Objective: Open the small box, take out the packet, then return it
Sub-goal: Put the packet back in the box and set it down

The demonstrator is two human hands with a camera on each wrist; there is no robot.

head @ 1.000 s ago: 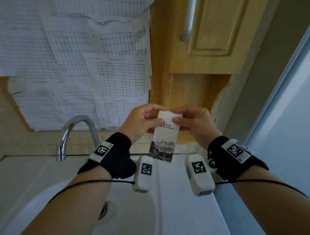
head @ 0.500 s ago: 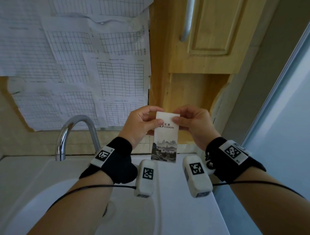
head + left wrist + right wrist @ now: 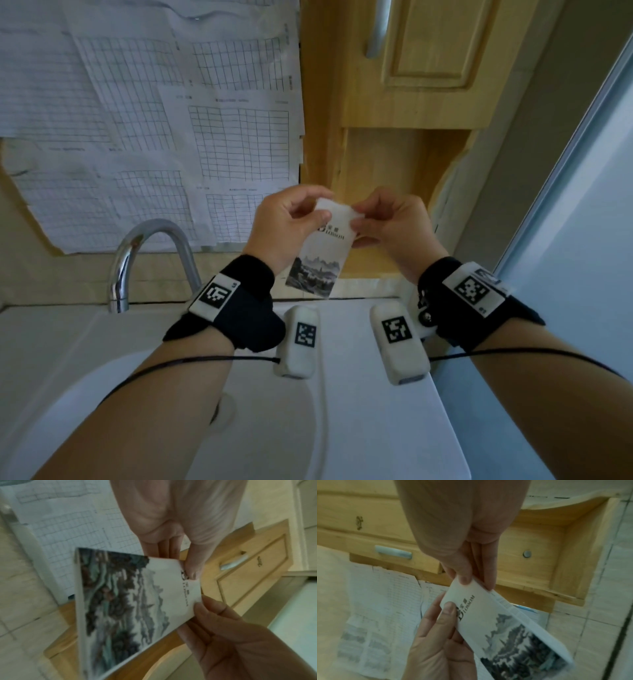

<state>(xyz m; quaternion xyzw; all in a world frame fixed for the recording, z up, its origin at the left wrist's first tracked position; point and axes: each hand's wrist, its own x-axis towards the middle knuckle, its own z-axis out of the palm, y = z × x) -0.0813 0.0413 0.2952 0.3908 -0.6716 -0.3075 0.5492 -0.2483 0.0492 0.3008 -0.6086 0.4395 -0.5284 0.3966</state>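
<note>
I hold a slim white small box (image 3: 320, 263) upright in the air above the sink; it has a dark landscape print on its lower half and a logo near the top. My left hand (image 3: 320, 207) pinches the box's upper left corner, thumb in front and fingers behind. The upper right corner is pinched by my right hand (image 3: 358, 216) at the top edge. In the left wrist view the box (image 3: 128, 601) lies between both thumbs. The right wrist view shows the box (image 3: 496, 622) from its side edge. No packet shows, and I cannot tell if the top flap is lifted.
A chrome tap (image 3: 150, 253) stands at the left over the white sink (image 3: 359, 428). Gridded paper sheets (image 3: 171, 120) cover the wall behind. A wooden cabinet (image 3: 394, 102) hangs straight ahead, and a pale glass panel (image 3: 582, 257) runs along the right.
Both hands have slid up to the box's top edge, and its top end now leans away from me. The box stays in the same place above the sink.
</note>
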